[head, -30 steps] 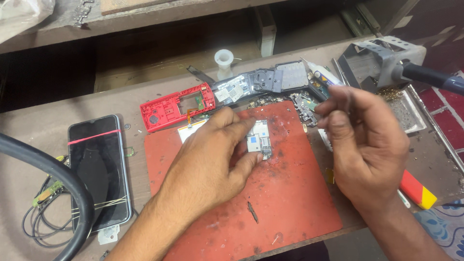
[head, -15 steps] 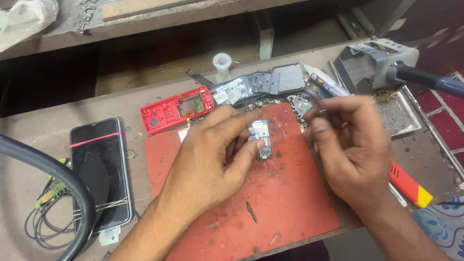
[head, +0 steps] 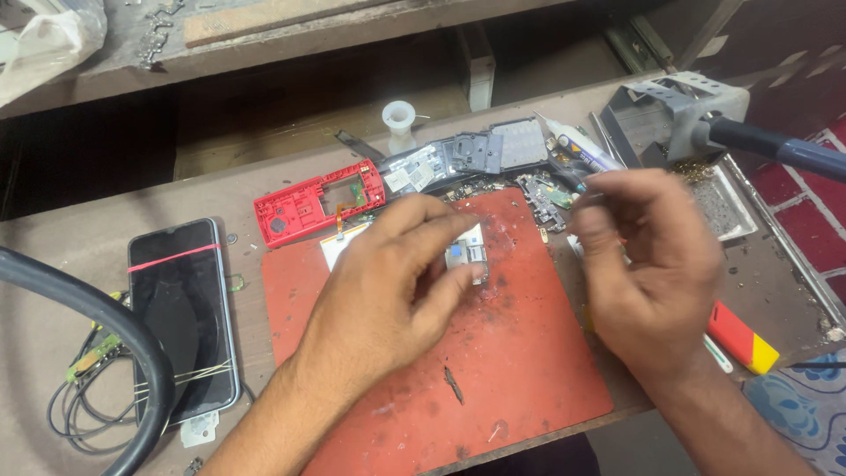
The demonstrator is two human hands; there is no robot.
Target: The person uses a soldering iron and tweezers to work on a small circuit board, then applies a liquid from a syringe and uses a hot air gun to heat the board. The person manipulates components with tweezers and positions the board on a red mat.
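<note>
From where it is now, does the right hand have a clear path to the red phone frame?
Probably not directly. The red phone frame lies beyond the left hand, which rests on the red mat holding a small circuit board between it and the right hand.

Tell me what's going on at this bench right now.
A person is working over a red mat on a cluttered bench. The left hand pins a small circuit board to the mat with its fingertips. The right hand hovers just right of the board, fingers pinched around a thin tool that is hard to make out. Behind the mat lie a red phone frame and loose grey phone parts. A dark smartphone lies to the left.
</note>
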